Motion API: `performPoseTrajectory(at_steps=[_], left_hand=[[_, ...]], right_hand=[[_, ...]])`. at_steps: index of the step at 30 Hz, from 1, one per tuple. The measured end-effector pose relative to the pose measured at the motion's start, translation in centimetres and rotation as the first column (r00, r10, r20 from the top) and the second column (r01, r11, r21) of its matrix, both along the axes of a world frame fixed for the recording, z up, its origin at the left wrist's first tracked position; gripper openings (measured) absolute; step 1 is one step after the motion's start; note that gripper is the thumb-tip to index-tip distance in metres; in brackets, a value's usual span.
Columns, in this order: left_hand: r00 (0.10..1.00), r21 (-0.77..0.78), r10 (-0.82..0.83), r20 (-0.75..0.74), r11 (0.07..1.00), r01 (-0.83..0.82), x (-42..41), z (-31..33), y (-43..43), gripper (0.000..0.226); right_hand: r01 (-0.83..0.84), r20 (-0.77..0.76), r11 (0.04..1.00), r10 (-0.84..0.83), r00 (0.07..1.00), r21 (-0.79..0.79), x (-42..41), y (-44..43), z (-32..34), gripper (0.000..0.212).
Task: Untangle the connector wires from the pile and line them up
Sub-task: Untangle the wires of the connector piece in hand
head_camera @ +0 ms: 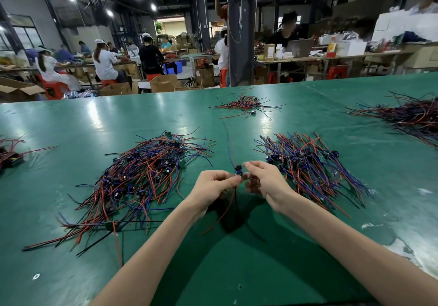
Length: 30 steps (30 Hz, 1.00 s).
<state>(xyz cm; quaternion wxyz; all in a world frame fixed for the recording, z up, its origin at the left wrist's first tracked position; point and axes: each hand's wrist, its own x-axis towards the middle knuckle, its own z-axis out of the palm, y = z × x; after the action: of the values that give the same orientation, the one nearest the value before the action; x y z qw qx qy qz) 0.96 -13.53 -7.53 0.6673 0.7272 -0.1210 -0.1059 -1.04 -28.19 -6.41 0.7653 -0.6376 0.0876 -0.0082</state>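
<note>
Above the green table [237,270], between two heaps, both my hands hold one small connector piece [238,169]. My left hand [213,184] pinches it from the left and my right hand [262,177] pinches it from the right. Its blue wire rises away from me, while a red and a black wire hang down under my hands. To the left lies a tangled pile [139,180] of red, blue and black wires with small dark parts. To the right lies a second heap [310,165] whose wires run more parallel.
More wire heaps lie at the back centre [246,105], far right [412,116] and left edge [11,152]. Beyond the table's far edge, people sit at benches among cardboard boxes and red stools. A dark pillar [240,32] stands behind.
</note>
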Motion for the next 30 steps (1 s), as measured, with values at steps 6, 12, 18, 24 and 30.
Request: performPoseTrajectory(at_steps=[6,12,18,24,30], left_hand=[[0.984,-0.176,0.142,-0.102,0.972,-0.159,1.0,0.1,0.5,0.013],[0.983,-0.198,0.120,-0.140,0.969,-0.146,1.1,-0.6,-0.1,0.010],[0.971,-0.251,0.197,-0.138,0.941,-0.227,1.8,-0.8,0.2,0.020],[0.969,-0.205,0.241,-0.057,0.947,-0.248,2.0,-1.0,0.3,0.019],[0.967,-0.166,0.256,-0.002,0.953,-0.252,2.4,-1.5,0.4,0.018]], right_hand=[[-0.206,-0.053,0.971,0.200,0.978,-0.124,-0.9,1.1,-0.1,0.018],[-0.217,-0.031,0.966,0.215,0.976,-0.137,-1.4,1.5,-0.4,0.021],[-0.264,-0.068,0.964,0.261,0.963,-0.043,-1.4,1.6,0.0,0.016],[-0.283,-0.143,0.958,0.274,0.951,-0.049,-1.5,1.4,0.4,0.017],[-0.292,-0.163,0.954,0.277,0.947,-0.075,-1.5,1.2,0.4,0.018]])
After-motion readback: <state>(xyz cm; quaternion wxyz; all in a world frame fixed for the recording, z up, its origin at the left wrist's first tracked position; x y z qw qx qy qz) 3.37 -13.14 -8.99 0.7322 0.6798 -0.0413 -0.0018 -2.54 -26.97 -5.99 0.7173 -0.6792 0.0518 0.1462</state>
